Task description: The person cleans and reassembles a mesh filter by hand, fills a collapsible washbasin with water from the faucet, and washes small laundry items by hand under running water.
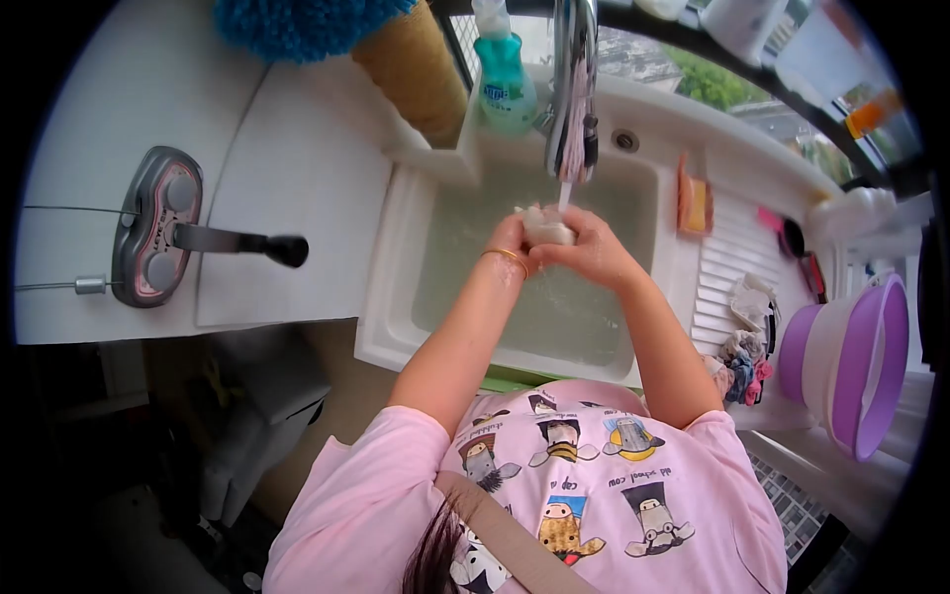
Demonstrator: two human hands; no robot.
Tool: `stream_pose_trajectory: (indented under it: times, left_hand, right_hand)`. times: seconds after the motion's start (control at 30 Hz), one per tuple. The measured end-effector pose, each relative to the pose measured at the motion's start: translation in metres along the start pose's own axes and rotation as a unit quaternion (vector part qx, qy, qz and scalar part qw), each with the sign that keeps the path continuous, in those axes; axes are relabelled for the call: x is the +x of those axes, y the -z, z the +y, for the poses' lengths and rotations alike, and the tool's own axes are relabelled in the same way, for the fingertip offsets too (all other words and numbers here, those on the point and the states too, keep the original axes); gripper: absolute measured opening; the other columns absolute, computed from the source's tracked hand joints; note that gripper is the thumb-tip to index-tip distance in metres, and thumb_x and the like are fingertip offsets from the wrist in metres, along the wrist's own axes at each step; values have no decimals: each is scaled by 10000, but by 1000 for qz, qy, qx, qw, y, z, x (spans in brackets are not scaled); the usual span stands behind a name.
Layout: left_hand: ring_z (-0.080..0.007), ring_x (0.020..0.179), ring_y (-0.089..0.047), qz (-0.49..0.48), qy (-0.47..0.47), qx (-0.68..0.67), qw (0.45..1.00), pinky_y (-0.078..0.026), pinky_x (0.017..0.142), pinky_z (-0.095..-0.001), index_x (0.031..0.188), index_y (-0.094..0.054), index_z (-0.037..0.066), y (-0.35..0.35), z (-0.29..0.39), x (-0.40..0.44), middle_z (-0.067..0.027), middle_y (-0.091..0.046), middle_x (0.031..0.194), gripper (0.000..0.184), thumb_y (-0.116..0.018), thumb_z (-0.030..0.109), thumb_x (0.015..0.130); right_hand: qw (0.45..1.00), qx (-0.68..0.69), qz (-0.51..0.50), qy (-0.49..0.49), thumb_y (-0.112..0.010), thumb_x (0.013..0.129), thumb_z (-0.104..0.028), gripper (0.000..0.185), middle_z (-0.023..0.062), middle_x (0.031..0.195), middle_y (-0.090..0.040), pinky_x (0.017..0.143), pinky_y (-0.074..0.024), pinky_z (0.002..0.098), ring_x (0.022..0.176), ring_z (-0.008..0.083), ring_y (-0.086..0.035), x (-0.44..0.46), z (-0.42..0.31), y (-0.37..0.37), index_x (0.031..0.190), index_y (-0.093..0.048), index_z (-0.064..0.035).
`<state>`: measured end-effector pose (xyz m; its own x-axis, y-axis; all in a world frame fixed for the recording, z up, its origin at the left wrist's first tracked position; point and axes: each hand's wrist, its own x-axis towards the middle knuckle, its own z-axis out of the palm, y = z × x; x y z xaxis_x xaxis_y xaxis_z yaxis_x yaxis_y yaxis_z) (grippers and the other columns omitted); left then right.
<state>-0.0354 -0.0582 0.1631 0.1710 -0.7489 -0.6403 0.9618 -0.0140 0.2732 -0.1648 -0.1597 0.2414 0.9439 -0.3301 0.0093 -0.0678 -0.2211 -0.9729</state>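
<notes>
Both hands are together over the sink [386,287], just under the running tap [574,119]. Between them is a small, wet, bunched white cloth [547,228]; its exact kind cannot be made out. My left hand [512,236], with a thin bracelet at the wrist, closes on the cloth from the left. My right hand [597,249] curls around its right side, thumb beneath. A thin stream of water [565,195] falls from the tap onto the cloth. Some fingers are hidden behind it. Cloudy water [465,277] stands in the basin below.
A green soap bottle [507,94] stands behind the sink, left of the tap. On the ribbed right side are an orange soap box [695,203], brushes [792,238] and small hair ties [742,356]. A purple-white folding basin [841,366] leans far right. A crank handle [237,241] juts out left.
</notes>
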Motion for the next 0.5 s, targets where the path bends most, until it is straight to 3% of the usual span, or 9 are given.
stream_pose_trajectory:
  times: [0.07,0.13,0.17,0.23,0.3,0.33,0.43,0.5]
  left_hand:
    - [-256,1152,-566,24,-4,34,999,-470,925,-472,1184,-568,126,-2,-1,0,-80,-584,1254,333,-537,399,996]
    - [-264,1146,-559,103,5,-59,993,-468,882,-491,1188,-581,160,-39,-1,-30,-74,-587,1255,285,-565,361,987]
    - [-264,1146,-559,101,5,-58,993,-468,882,-491,1188,-581,160,-46,-1,-35,-74,-587,1255,285,-565,361,987]
    - [-289,1152,-549,6,46,-78,996,-461,879,-560,1205,-580,191,-59,-2,-43,-62,-586,1261,297,-609,365,965]
    - [-297,1086,-577,3,57,-62,996,-517,824,-516,1186,-590,226,-63,-5,-47,-55,-605,1176,349,-663,443,923]
    - [-291,1078,-580,3,59,-63,996,-530,805,-502,1171,-592,228,-51,-9,-37,-51,-609,1152,340,-679,435,916]
    - [-274,1050,-593,8,50,-58,997,-557,764,-455,1145,-590,210,-19,-24,-21,-53,-617,1116,343,-720,408,896]
    - [-263,1029,-603,11,46,-46,998,-571,741,-424,1135,-586,191,-6,-23,-25,-59,-622,1103,356,-744,388,883]
  right_hand:
    - [987,114,63,-99,-790,823,-316,390,35,971,-642,845,-475,293,943,146,-604,2,8,15,1059,-648,-39]
    - [973,162,122,-113,-788,835,-321,394,27,985,-644,846,-470,282,958,127,-594,9,36,23,1078,-642,-47]
    - [952,211,179,-129,-785,847,-326,398,19,999,-646,847,-465,270,972,108,-584,13,55,21,1097,-636,-56]
    - [943,239,179,-145,-729,899,-370,403,36,1026,-661,848,-494,295,958,138,-613,16,73,10,1135,-621,-62]
    - [791,546,111,-255,-634,961,-394,380,58,1043,-671,859,-527,337,962,192,-644,21,66,-5,1148,-620,-63]
    - [758,613,30,-220,-569,990,-366,361,88,1061,-676,885,-547,387,980,249,-658,26,91,-9,1172,-609,-56]
    - [803,530,9,-272,-565,988,-312,331,99,1037,-675,876,-556,410,981,258,-662,28,78,-12,1176,-598,-43]
    - [838,503,-1,-213,-621,960,-216,309,74,965,-663,837,-562,382,963,245,-665,36,104,-12,1220,-580,-55]
